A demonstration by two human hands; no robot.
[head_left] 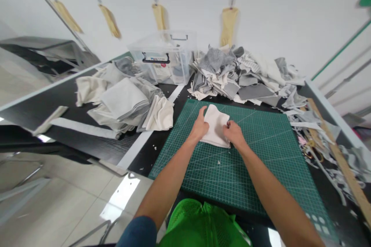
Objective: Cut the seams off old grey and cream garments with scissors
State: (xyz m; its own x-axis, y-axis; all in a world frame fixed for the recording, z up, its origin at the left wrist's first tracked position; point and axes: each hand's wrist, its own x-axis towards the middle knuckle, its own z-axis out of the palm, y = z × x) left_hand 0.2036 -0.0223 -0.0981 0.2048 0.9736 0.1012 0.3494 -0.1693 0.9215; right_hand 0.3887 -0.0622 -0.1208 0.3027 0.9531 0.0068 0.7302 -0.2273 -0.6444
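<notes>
A small white cloth piece [216, 123] lies on the green cutting mat [261, 162]. My left hand [199, 125] rests on the cloth's left edge, fingers stretched forward and pressing it flat. My right hand [234, 133] grips the cloth's right edge with its fingers curled and pinched together. Both forearms reach in from the bottom of the view.
A big heap of grey and white fabric scraps [240, 75] lies behind the mat. Folded cloths [127, 102] sit to the left, beside a clear plastic box [164, 60]. A wooden ruler [339, 154], scissors [311, 148] and trimmings lie along the right. Green mesh [199, 224] is below.
</notes>
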